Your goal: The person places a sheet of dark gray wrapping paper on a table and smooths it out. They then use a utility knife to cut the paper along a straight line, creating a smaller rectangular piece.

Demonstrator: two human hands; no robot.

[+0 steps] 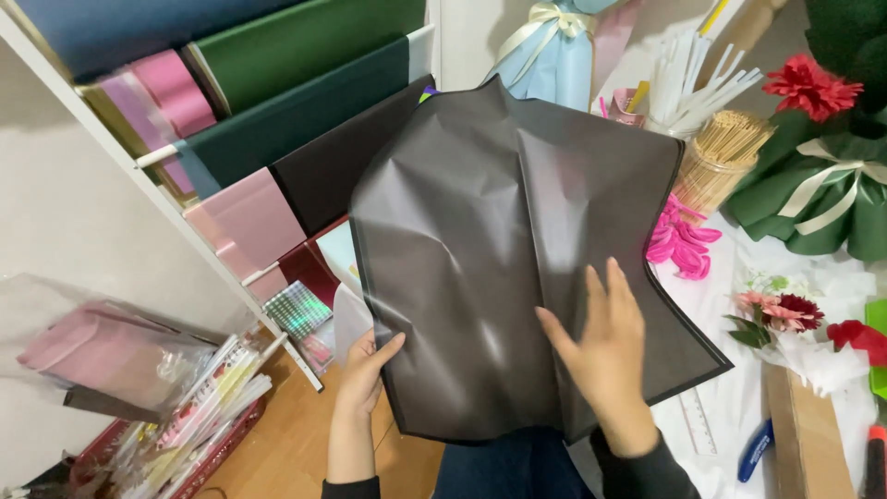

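A large dark grey sheet of wrapping paper point(490, 231) hangs creased in front of me, its far edge lifted toward the rack. My left hand point(368, 367) pinches the sheet's lower left edge, thumb on top. Flat on the lower right part of the sheet lies my right hand point(602, 346), with its fingers spread. The sheet's right corner rests over the white table point(730, 407).
A rack point(268, 139) of paper sheets in green, pink, black and blue stands at left. On the table are a green-wrapped bouquet point(832, 185), a jar of wooden sticks point(721, 157), a pink flower point(679, 242), a small flower bunch point(781, 314) and a ruler point(695, 420). A basket point(199, 416) sits on the floor.
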